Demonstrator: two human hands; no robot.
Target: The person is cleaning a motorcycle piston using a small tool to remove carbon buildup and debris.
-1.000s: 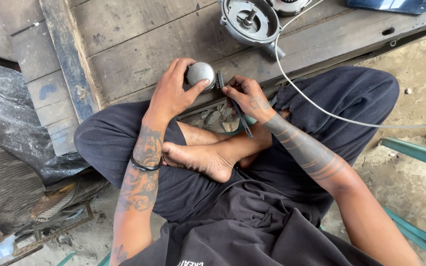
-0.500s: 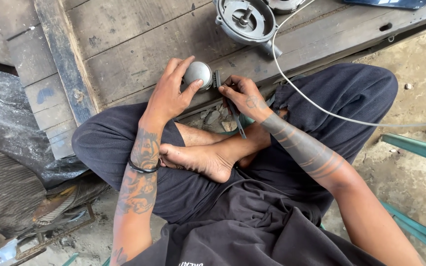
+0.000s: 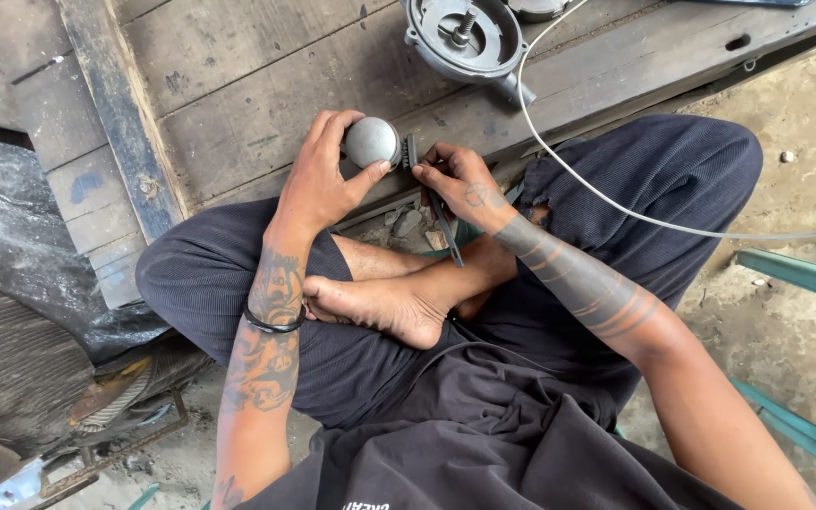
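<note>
I sit cross-legged in dark trousers by a wooden platform. My left hand [image 3: 318, 179] grips a round grey metal part [image 3: 371, 141], held just above my knees. My right hand [image 3: 460, 179] holds a small dark brush [image 3: 427, 184] by its handle, with the bristle head pressed against the right side of the grey part. The brush handle runs down towards my bare foot [image 3: 389, 307].
A grey round metal housing [image 3: 465, 38] with a central threaded shaft lies on the worn wooden platform [image 3: 229, 85] ahead. A pale cable [image 3: 616, 208] runs from it across my right knee. Black plastic sheeting [image 3: 11, 246] lies left; green metal bars [image 3: 795, 274] lie right on the dirt floor.
Both hands stay on the grey part and brush, with the brush shifting slightly against the part. The view has drifted a little.
</note>
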